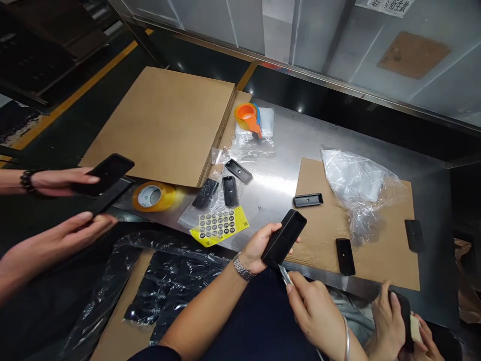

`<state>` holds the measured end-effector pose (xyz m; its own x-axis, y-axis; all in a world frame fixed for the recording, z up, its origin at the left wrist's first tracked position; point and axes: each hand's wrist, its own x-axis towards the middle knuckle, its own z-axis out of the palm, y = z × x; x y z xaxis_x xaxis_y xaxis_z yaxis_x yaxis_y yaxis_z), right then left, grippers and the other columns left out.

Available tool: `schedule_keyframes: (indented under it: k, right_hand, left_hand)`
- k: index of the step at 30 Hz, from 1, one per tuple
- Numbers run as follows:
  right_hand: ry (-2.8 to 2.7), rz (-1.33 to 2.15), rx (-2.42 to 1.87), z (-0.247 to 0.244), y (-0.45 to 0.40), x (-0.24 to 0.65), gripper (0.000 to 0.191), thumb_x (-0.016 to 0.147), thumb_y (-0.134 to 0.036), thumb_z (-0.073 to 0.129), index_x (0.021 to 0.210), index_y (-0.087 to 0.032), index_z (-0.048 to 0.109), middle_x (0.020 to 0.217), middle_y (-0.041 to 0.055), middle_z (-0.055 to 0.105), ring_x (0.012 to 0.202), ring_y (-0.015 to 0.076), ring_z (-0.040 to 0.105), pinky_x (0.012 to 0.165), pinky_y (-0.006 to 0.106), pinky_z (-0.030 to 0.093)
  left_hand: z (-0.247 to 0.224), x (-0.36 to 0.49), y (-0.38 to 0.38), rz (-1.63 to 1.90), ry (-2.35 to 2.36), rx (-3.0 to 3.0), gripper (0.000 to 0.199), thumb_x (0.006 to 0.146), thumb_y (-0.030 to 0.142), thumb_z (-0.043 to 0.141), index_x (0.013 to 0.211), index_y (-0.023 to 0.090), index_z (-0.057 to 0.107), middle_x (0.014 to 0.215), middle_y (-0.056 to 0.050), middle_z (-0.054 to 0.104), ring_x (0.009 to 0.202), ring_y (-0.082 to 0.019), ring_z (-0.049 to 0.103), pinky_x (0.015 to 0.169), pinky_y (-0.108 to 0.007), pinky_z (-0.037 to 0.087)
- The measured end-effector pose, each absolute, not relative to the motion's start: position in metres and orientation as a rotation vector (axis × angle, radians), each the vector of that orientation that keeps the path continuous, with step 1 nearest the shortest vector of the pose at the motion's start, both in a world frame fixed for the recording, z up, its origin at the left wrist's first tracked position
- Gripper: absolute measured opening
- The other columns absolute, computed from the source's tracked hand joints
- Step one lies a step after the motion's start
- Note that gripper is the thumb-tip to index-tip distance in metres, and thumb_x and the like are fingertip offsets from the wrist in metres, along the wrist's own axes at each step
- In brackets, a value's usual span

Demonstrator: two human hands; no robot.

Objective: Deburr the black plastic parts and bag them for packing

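Observation:
My left hand [257, 248], with a metal watch band at the wrist, grips a long black plastic case [286, 235], tilted with its hollow side up. In my right hand [311, 301] is a slim metal blade tool [284, 274], its tip touching the lower end of the case. Just above, an open black tray [308, 200] lies on a cardboard sheet. Another black tray [345, 256] rests on the cardboard to the right.
On the left, a person's hands [80, 225] hold black parts; another person's hands [394, 316] work at lower right. The metal table [276, 175] bears stacked cardboard [165, 120], tape [150, 196], yellow stickers [220, 225], plastic bags [356, 175] and an orange tape dispenser [250, 118].

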<state>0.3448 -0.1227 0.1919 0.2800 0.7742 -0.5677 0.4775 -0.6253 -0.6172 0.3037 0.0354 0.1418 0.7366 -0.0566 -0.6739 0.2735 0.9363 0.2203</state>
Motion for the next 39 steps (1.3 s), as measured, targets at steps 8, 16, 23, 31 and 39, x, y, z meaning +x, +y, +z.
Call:
schedule_keyframes:
  k: [8,16,23,31,39]
  right_hand:
    - [-1.136,1.257,-2.238,0.189,-0.122,0.341,0.022,0.091,-0.026,0.026,0.082,-0.022,0.046,0.051,-0.0057,0.037,0.048,0.0128,0.043,0.052,0.025,0.022]
    - [-1.015,1.3,-2.134,0.191,-0.119,0.339,0.023,0.091,-0.029,0.028,0.079,-0.021,0.046,0.048,-0.0059,0.041,0.044,0.0112,0.044,0.05,0.022,0.027]
    - [-0.666,1.083,-1.945,0.195,-0.126,0.34,0.022,0.092,-0.032,0.03,0.101,-0.019,0.046,0.054,-0.0054,0.051,0.047,0.0094,0.048,0.049,0.019,0.035]
    - [-0.888,0.746,-2.13,0.189,-0.123,0.338,0.019,0.091,-0.025,0.031,0.087,-0.02,0.049,0.073,0.0021,0.058,0.068,0.0127,0.056,0.058,0.021,0.04]
    - [-1.212,0.36,-2.417,0.187,-0.121,0.325,0.028,0.092,-0.022,0.031,0.112,-0.014,0.05,0.076,0.0076,0.062,0.067,0.0165,0.06,0.059,0.025,0.044]
  left_hand:
    - [0.143,0.301,0.036,-0.174,0.739,0.29,0.038,0.084,0.028,0.034,0.094,0.003,0.061,0.081,-0.016,0.07,0.051,-0.016,0.063,0.041,-0.02,0.043]
    - [0.14,0.299,0.038,-0.173,0.706,0.259,0.037,0.083,0.028,0.035,0.095,0.004,0.061,0.079,-0.016,0.069,0.051,-0.015,0.061,0.044,-0.022,0.043]
    - [0.133,0.297,0.041,-0.188,0.642,0.21,0.037,0.082,0.034,0.037,0.095,0.008,0.06,0.082,-0.013,0.068,0.055,-0.016,0.062,0.046,-0.023,0.043]
    - [0.133,0.299,0.04,-0.148,0.643,0.176,0.039,0.082,0.034,0.034,0.09,0.009,0.062,0.081,-0.013,0.067,0.055,-0.016,0.06,0.045,-0.024,0.043]
    - [0.141,0.297,0.037,0.133,0.653,0.195,0.038,0.079,0.036,0.036,0.083,0.01,0.063,0.081,-0.011,0.065,0.058,-0.015,0.057,0.049,-0.026,0.045]
